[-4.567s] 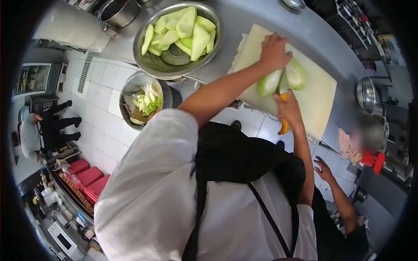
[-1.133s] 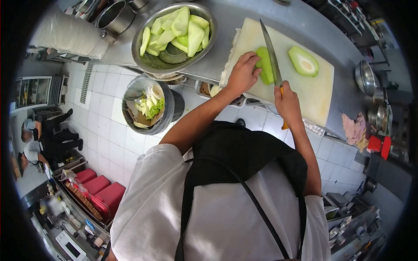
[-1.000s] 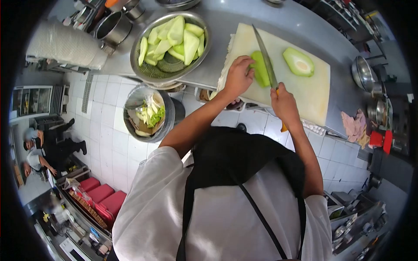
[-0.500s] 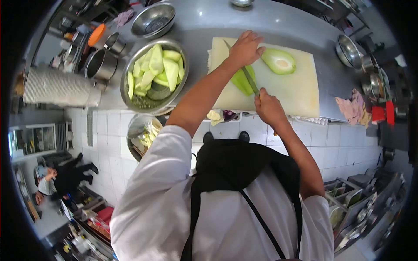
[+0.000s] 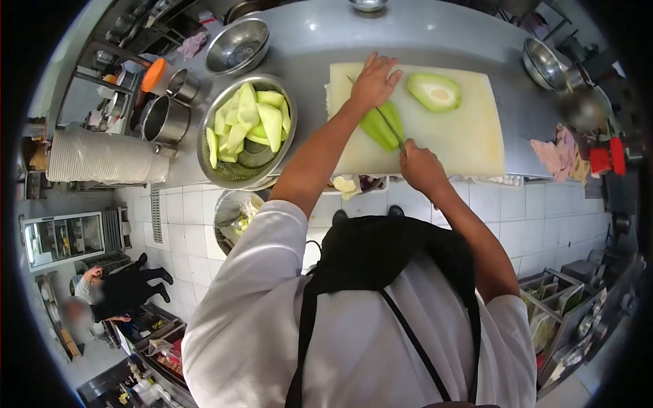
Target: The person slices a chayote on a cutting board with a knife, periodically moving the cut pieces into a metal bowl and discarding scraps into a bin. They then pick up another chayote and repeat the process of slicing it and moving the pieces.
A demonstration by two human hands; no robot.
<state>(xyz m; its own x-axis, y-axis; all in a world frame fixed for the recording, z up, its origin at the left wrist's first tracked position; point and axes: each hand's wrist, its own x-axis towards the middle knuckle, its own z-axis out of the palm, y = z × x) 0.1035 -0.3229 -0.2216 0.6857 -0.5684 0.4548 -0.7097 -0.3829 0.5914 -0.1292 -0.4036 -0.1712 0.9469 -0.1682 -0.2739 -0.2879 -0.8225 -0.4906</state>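
My right hand [image 5: 423, 167] is wrapped round the handle of a knife [image 5: 390, 125]. Its blade lies across a peeled, bright green half of a gourd-like fruit [image 5: 382, 129] on the white cutting board [image 5: 456, 146]. Stretched over the blade's far part and the fruit's far end is my left hand [image 5: 376, 83], fingers out and slightly apart; what its palm presses on is hidden. To the right, another pale green half [image 5: 435, 92] shows a whitish oval centre. Left of the board stands a metal colander [image 5: 253, 178] holding several pale green wedges [image 5: 248, 119].
A metal bowl [image 5: 238, 46], pots [image 5: 165, 120] and a stack of white containers [image 5: 105, 155] stand at left. Below the counter's edge is a bin with scraps [image 5: 231, 216]. Pink cloth [image 5: 556, 155] lies at right. Another person [image 5: 129, 285] stands farther off at left.
The camera view has shifted slightly. My left hand has slid a little along the blade with its fingers straighter; my right hand keeps the knife on the fruit.
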